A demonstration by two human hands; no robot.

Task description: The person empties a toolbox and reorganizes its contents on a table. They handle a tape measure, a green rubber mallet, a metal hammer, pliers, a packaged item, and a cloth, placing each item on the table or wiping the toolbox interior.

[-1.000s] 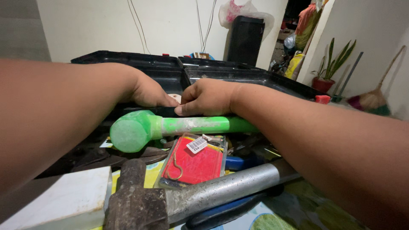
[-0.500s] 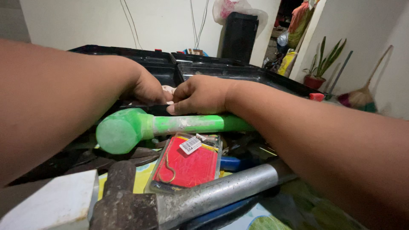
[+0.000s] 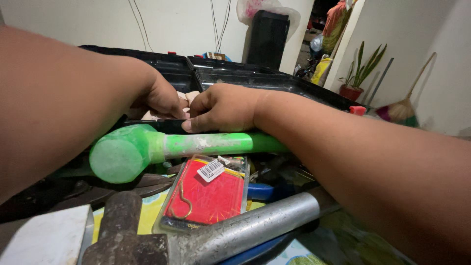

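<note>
Fingers (image 3: 189,125) curled beside green mallet (image 3: 147,149), red packet (image 3: 206,194)

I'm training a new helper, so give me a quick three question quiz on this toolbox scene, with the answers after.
1. True or false: the green mallet lies with its head toward the person's left.
2. What does the clear packet with the red card hold: A a metal hook, B a drill bit, C a padlock?
3. Which tool lies nearest the camera?

Key: 1 true. 2 A. 3 The steel hammer. Both the left hand and the right hand work at a pale thing over the black toolbox; what it is cannot be told.
</note>
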